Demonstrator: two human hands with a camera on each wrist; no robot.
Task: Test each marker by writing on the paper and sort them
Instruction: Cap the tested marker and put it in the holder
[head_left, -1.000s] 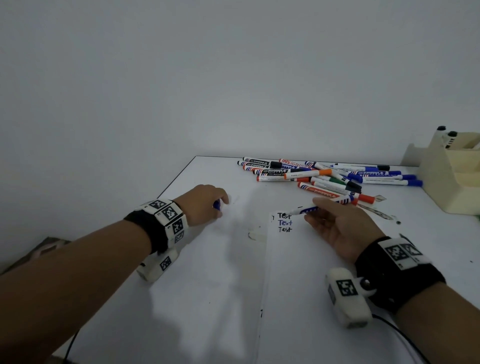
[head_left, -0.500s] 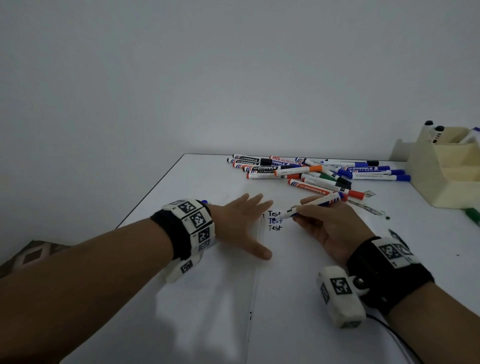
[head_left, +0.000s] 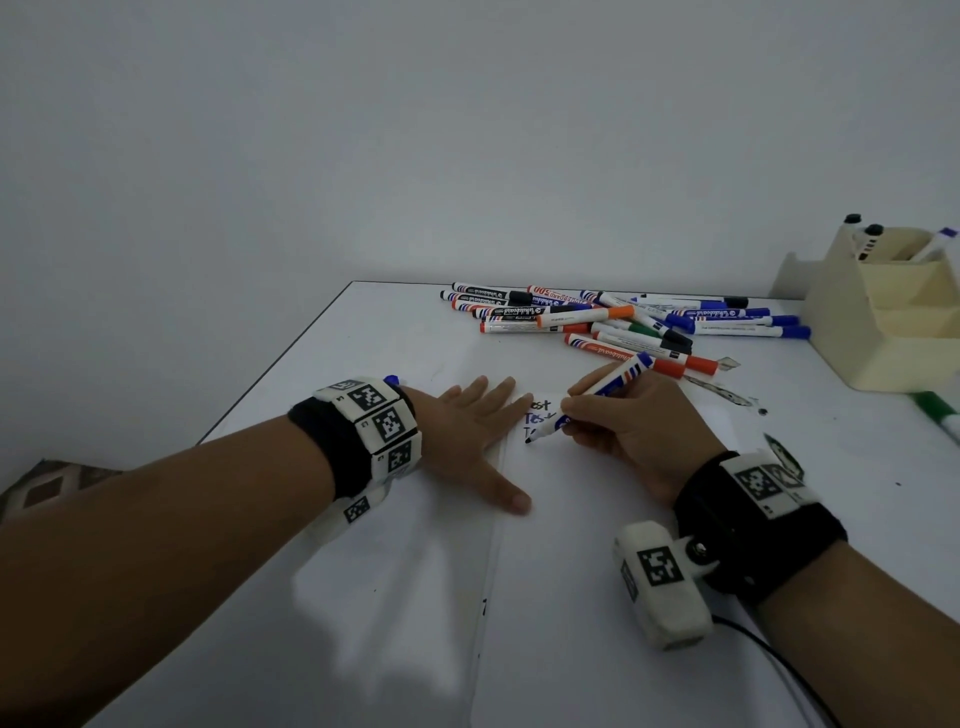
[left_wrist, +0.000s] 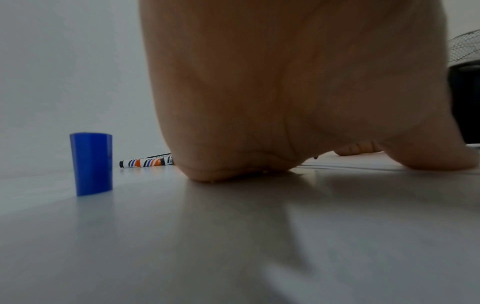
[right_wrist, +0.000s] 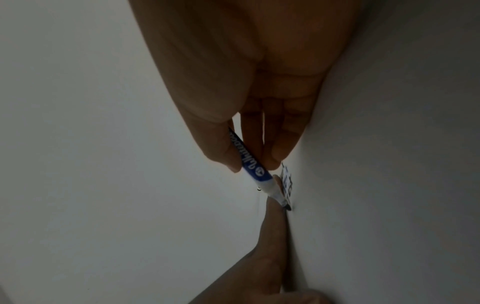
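Note:
My right hand (head_left: 618, 421) grips an uncapped blue marker (head_left: 597, 388) like a pen, its dark tip (head_left: 529, 440) touching the white paper (head_left: 597, 571) just under several written "Test" lines (head_left: 537, 410). In the right wrist view the marker (right_wrist: 255, 164) is pinched between thumb and fingers. My left hand (head_left: 478, 431) lies flat with fingers spread, pressing the paper's left edge. Its blue cap (left_wrist: 91, 163) stands upright on the table beside my left wrist. A pile of markers (head_left: 613, 322) lies at the back of the table.
A cream tiered holder (head_left: 893, 317) with a few markers standing in it sits at the back right. A green marker (head_left: 937, 410) lies near the right edge. The table's left edge (head_left: 270, 364) runs diagonally by my left arm.
My left hand let go of the blue cap, moved right and flattened onto the paper. My right hand turned over into a writing grip and brought the tip down to the paper.

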